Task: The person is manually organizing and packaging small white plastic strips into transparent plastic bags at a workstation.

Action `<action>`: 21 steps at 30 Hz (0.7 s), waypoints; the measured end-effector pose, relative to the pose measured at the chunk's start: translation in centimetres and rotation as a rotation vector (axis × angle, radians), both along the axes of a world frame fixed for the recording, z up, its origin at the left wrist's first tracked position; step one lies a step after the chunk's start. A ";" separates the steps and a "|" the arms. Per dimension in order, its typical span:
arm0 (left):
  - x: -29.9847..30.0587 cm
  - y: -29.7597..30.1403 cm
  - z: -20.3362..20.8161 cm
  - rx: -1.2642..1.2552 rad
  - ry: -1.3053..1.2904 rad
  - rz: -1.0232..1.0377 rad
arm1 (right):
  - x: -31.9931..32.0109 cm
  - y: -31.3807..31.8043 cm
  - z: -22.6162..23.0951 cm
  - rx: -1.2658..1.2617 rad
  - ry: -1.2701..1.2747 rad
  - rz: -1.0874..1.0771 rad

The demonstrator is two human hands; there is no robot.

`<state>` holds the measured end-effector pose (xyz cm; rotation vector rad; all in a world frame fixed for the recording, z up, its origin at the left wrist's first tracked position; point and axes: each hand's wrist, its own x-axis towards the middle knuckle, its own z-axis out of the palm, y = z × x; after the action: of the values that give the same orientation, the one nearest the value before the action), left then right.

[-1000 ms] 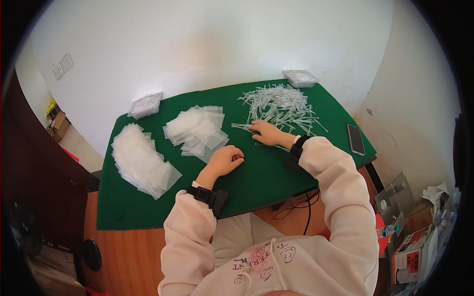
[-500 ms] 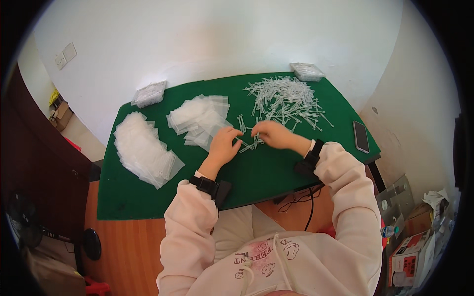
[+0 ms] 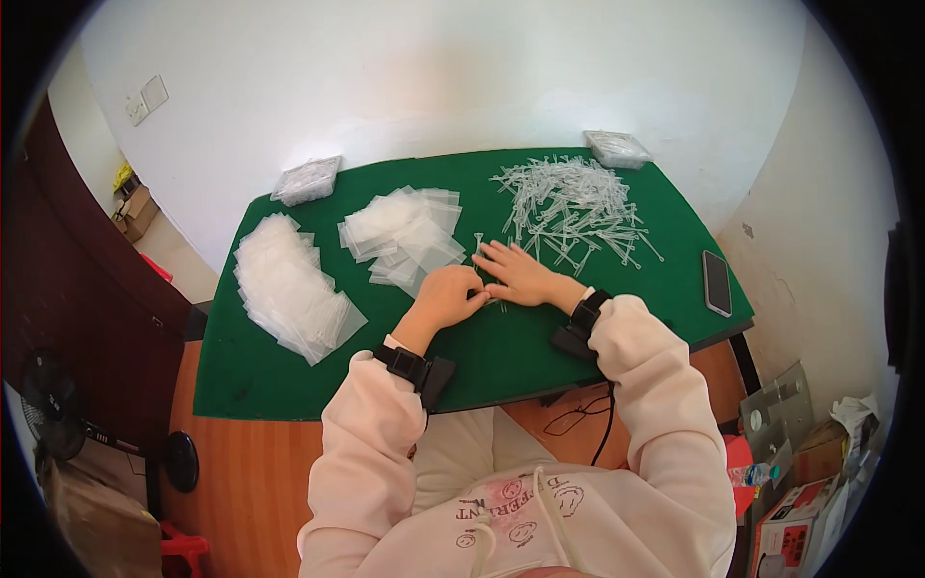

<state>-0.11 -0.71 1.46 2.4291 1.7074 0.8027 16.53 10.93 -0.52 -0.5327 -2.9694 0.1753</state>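
Note:
My right hand (image 3: 525, 276) lies flat with its fingers stretched out over a few thin clear plastic sticks on the green table (image 3: 405, 380). One loose stick (image 3: 479, 241) shows just beyond its fingertips. Beside it on the left, my left hand (image 3: 443, 299) is curled, thumb and fingers drawn together. Whatever is between those fingers is hidden. A large heap of clear sticks with small ringed ends (image 3: 568, 204) spreads behind my right hand. Close to my left hand lies a loose pile of flat clear plastic bags (image 3: 405, 231).
A second, larger pile of clear bags (image 3: 289, 284) lies at the left. Two filled clear packs, one back left (image 3: 308, 180) and one back right (image 3: 619, 149), sit near the wall. A dark phone (image 3: 716, 282) rests by the right edge. Boxes (image 3: 795, 525) stand on the floor at right.
My right hand has gone from curled fingers to stretched flat over the small sticks. My left hand has curled in closer beside it. The whole view has shifted slightly.

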 end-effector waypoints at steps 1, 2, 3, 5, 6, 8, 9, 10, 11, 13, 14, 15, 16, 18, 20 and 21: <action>0.1 -0.2 0.4 0.004 0.001 0.005 | 0.1 -0.3 -0.1 -0.010 0.020 0.066; 0.3 -0.4 0.9 -0.001 -0.026 0.076 | 0.2 -0.5 -0.2 -0.008 0.021 0.071; 0.4 -0.5 1.2 -0.007 -0.054 0.148 | 0.3 -0.6 -0.4 -0.129 0.148 0.091; 0.5 -0.2 1.0 -0.015 -0.083 0.225 | 0.6 -0.6 -0.7 -0.376 0.400 0.130; 0.3 0.0 0.7 0.089 -0.079 0.178 | 0.6 -0.5 -0.3 -0.378 0.398 0.139; 0.0 0.5 -0.4 0.290 -0.072 0.082 | 1.4 0.0 0.7 -0.203 0.344 0.035; -0.1 0.6 -1.2 0.284 -0.074 0.090 | 1.6 0.2 0.9 -0.117 0.316 -0.017; -0.2 0.7 -1.9 0.295 0.031 0.088 | 1.4 0.3 0.8 -0.124 0.313 -0.011; 0.1 0.8 -2.4 0.306 0.134 0.080 | 1.5 0.6 0.6 -0.063 0.196 -0.111; 0.3 0.9 -3.0 0.313 0.234 0.075 | 1.6 0.9 0.3 0.064 -0.039 -0.304; 0.3 0.9 -3.2 0.285 0.237 0.077 | 1.7 1.0 0.2 0.062 -0.041 -0.301; 0.2 0.9 -3.4 0.257 0.240 0.079 | 1.9 1.0 0.2 0.079 -0.049 -0.332; 0.2 0.8 -3.0 0.230 0.247 0.082 | 1.9 1.1 0.2 0.097 -0.053 -0.363; 0.6 0.3 -1.4 0.093 0.230 0.116 | 2.1 1.2 0.1 0.116 -0.055 -0.395; 1.3 0.0 0.5 -0.179 0.190 0.172 | 2.6 1.1 -0.1 0.117 0.051 -0.394; 1.1 -0.1 0.6 -0.174 0.192 0.179 | 2.4 0.9 0.2 0.120 0.106 -0.385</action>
<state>1.01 -0.84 2.05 2.3273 1.9922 0.4234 18.96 11.80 -0.31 -1.0238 -2.6887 -0.0116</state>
